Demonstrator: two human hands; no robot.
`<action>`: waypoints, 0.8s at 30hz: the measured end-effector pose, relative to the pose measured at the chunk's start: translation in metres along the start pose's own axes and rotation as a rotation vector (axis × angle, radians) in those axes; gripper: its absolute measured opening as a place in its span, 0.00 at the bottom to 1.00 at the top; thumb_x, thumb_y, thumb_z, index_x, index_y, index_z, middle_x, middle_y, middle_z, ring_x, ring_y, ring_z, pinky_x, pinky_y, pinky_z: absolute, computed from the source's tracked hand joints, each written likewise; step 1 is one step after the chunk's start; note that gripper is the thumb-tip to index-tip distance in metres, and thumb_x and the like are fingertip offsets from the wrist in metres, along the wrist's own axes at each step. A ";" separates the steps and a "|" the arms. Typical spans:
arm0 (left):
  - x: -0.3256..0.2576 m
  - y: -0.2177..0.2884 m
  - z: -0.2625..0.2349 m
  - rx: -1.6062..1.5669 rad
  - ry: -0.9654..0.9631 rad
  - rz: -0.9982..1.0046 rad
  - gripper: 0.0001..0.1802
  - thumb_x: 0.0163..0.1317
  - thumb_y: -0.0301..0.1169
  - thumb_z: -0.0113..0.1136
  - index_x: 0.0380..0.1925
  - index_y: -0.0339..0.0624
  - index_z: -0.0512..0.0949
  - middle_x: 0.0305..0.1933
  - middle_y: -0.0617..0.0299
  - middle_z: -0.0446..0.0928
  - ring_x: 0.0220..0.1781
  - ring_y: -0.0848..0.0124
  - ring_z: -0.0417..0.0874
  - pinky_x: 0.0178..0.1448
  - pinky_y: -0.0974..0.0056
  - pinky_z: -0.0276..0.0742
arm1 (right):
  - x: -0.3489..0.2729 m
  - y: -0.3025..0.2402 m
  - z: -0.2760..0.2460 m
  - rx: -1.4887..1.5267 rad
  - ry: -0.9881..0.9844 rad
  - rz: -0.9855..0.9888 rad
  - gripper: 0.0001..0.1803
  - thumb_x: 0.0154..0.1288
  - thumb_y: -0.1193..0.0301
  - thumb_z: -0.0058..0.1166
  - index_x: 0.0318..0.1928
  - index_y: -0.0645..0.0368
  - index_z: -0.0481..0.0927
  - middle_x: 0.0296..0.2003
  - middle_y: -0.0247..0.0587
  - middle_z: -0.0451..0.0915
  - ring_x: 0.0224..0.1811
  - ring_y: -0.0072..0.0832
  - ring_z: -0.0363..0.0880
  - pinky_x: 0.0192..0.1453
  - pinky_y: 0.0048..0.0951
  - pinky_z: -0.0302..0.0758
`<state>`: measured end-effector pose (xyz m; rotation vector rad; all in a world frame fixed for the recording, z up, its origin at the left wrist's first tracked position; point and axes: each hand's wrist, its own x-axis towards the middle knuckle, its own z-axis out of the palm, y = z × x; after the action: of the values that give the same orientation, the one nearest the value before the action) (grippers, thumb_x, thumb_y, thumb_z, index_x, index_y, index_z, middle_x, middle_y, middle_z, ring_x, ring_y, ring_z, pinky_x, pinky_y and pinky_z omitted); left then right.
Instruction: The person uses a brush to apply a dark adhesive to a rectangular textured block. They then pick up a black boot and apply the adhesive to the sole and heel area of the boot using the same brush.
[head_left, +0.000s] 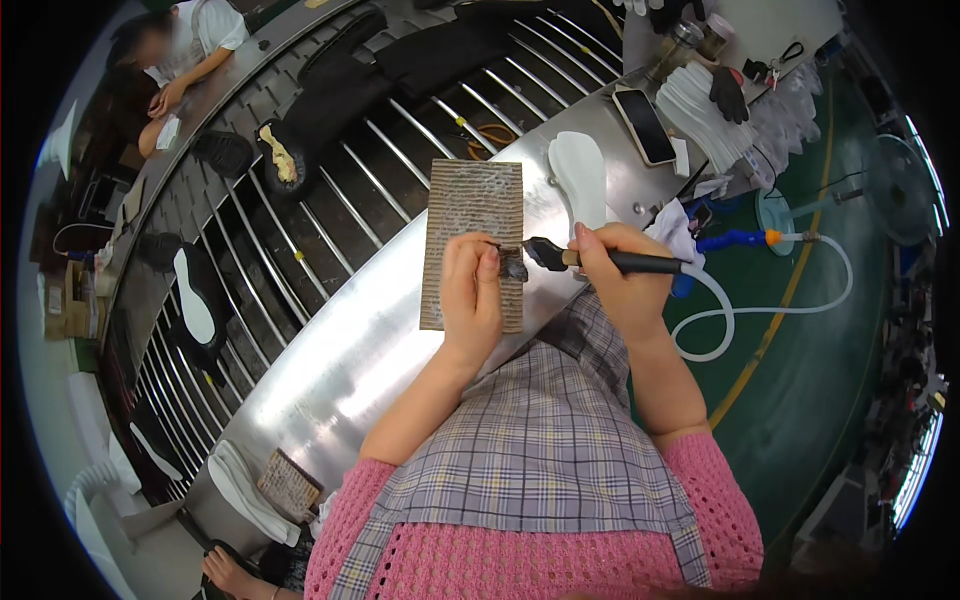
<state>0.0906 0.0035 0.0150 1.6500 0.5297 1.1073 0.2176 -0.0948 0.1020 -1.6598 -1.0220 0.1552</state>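
Observation:
My left hand (472, 290) pinches a small dark piece (514, 266) against a glue-smeared cardboard pad (470, 205) lying on the steel bench (350, 350). My right hand (612, 262) grips a black-handled brush (600, 260), its dark bristles touching the small piece at the pad's right edge. A white shoe insole (580, 180) lies just beyond the brush on the bench.
A conveyor of metal rods (300, 230) carries black shoe parts and white insoles. A phone (645, 125), a stack of white insoles (700, 105) and a black glove (730, 92) lie far right. A white hose (790, 280) loops over the green floor. Another person sits at far left (175, 60).

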 end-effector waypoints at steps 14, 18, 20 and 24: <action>0.001 -0.006 0.009 -0.169 0.033 -0.294 0.11 0.75 0.30 0.48 0.36 0.33 0.74 0.37 0.57 0.72 0.39 0.69 0.73 0.47 0.67 0.69 | -0.009 0.010 0.006 -0.257 -0.162 -0.574 0.13 0.46 0.83 0.69 0.35 0.63 0.82 0.27 0.39 0.78 0.26 0.33 0.78 0.28 0.30 0.75; 0.003 -0.003 0.009 -0.055 0.032 -0.180 0.11 0.74 0.28 0.48 0.36 0.32 0.74 0.39 0.56 0.73 0.41 0.66 0.74 0.48 0.66 0.69 | 0.000 0.005 -0.004 -0.220 -0.255 -0.519 0.12 0.49 0.82 0.68 0.36 0.62 0.82 0.28 0.40 0.79 0.28 0.33 0.78 0.30 0.30 0.76; 0.003 -0.005 0.009 -0.046 0.012 -0.131 0.10 0.74 0.28 0.48 0.35 0.32 0.73 0.39 0.55 0.73 0.41 0.65 0.74 0.48 0.65 0.70 | 0.004 0.001 -0.012 -0.175 -0.270 -0.420 0.10 0.51 0.82 0.67 0.36 0.62 0.83 0.28 0.40 0.79 0.28 0.32 0.79 0.32 0.29 0.76; 0.005 -0.003 0.011 -0.047 0.002 -0.116 0.09 0.73 0.27 0.49 0.34 0.32 0.73 0.40 0.55 0.73 0.41 0.64 0.74 0.49 0.65 0.69 | 0.007 -0.005 -0.024 -0.053 -0.183 -0.111 0.03 0.59 0.77 0.64 0.33 0.64 0.85 0.27 0.40 0.82 0.27 0.24 0.79 0.32 0.24 0.73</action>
<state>0.1030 0.0027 0.0139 1.5578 0.5893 1.0289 0.2331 -0.1075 0.1176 -1.6550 -1.2633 0.2113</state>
